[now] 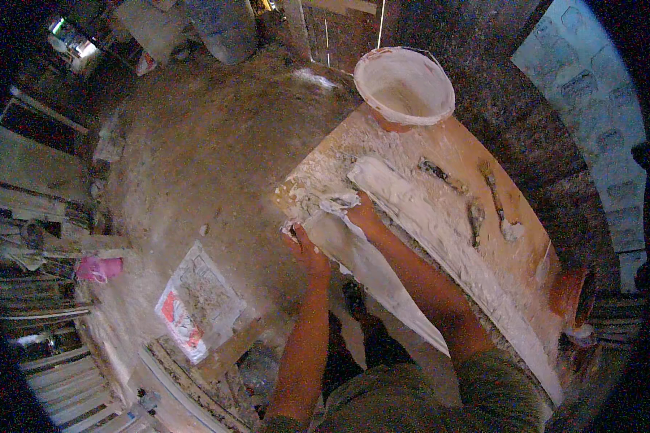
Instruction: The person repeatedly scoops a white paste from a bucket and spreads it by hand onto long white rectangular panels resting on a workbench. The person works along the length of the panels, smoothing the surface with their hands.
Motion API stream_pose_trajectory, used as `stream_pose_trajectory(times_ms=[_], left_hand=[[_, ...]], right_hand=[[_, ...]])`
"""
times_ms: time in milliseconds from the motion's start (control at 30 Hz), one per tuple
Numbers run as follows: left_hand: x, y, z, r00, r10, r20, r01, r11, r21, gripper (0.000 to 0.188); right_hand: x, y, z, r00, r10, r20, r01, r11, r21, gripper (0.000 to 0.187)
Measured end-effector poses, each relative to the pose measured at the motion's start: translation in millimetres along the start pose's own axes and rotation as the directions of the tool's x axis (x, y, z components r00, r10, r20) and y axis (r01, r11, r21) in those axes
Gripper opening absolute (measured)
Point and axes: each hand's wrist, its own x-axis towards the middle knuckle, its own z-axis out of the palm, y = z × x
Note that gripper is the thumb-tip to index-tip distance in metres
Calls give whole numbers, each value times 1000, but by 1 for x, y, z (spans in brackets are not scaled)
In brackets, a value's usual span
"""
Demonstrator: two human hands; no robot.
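At the near left corner of a wooden table smeared with white paste, both my hands work close together. My right hand is closed on the top of a whitish sheet, cloth or plastic, which hangs down past the table edge toward my body. Left of it, just off the corner, my left hand is closed, its fingers coated in white. Something small and dark shows at those fingertips, too unclear to name. Beyond my right forearm, a long white plaster-like strip lies along the table.
A paste-coated bucket stands at the table's far end. A brush-like tool and dark pieces lie on the tabletop. Left, a printed sack lies on the dirt floor, with a pink object farther off. A reddish container stands right.
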Motion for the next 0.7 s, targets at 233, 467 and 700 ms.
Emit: stream_pose_trajectory(times_ms=[233, 467, 700], left_hand=[[-17, 6, 1, 1000, -4, -28, 4, 1000, -15, 61], [-57, -33, -4, 996, -87, 13, 87, 996, 12, 76], [-127, -49, 1, 989, 146, 2, -136, 918, 372, 72]], right_hand=[[12, 70, 0, 991, -133, -30, 130, 988, -84, 28], [-17, 97, -29, 995, -74, -60, 64, 987, -150, 33], [-107, 24, -84, 997, 83, 9, -79, 977, -196, 29]])
